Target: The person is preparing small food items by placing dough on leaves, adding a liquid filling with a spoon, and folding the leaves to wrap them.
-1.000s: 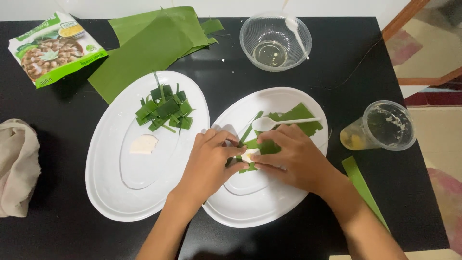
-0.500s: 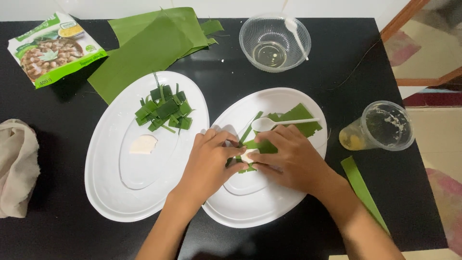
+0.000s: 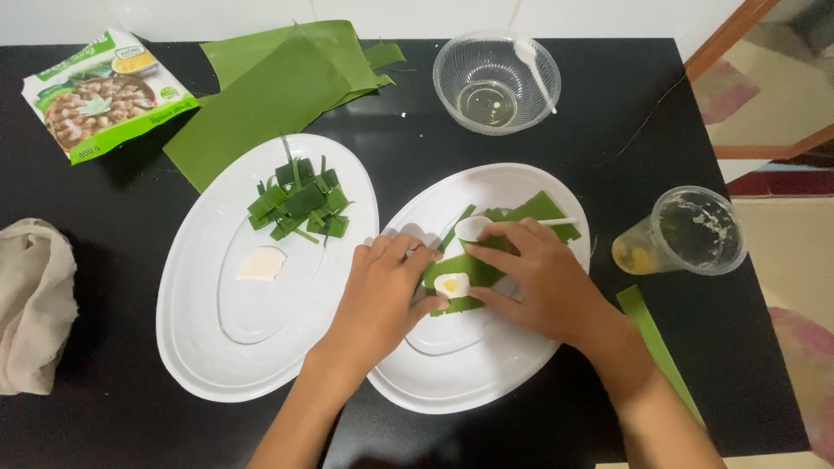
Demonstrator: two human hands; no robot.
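My left hand (image 3: 380, 291) and my right hand (image 3: 540, 280) meet over the right white oval plate (image 3: 486, 382). Between them they pinch a green leaf strip (image 3: 465, 269) folded around a small white dough piece with a yellow centre (image 3: 452, 284). A white spoon (image 3: 476, 227) lies on further leaf strips (image 3: 539, 208) just behind my right fingers. The left white oval plate (image 3: 217, 347) carries a pile of small folded leaf parcels (image 3: 300, 204) and one pale dough piece (image 3: 261, 262).
Large banana leaves (image 3: 278, 87) and a green food packet (image 3: 100, 91) lie at the back left. A clear bowl with a plastic spoon (image 3: 495, 82) stands behind. A plastic cup (image 3: 682, 233) is at right, a leaf strip (image 3: 656, 339) beside it, a beige cloth (image 3: 30, 304) far left.
Hands stay on the same leaf strip over the right plate; the fingers have shifted slightly, and the white piece with its yellow centre now shows between them.
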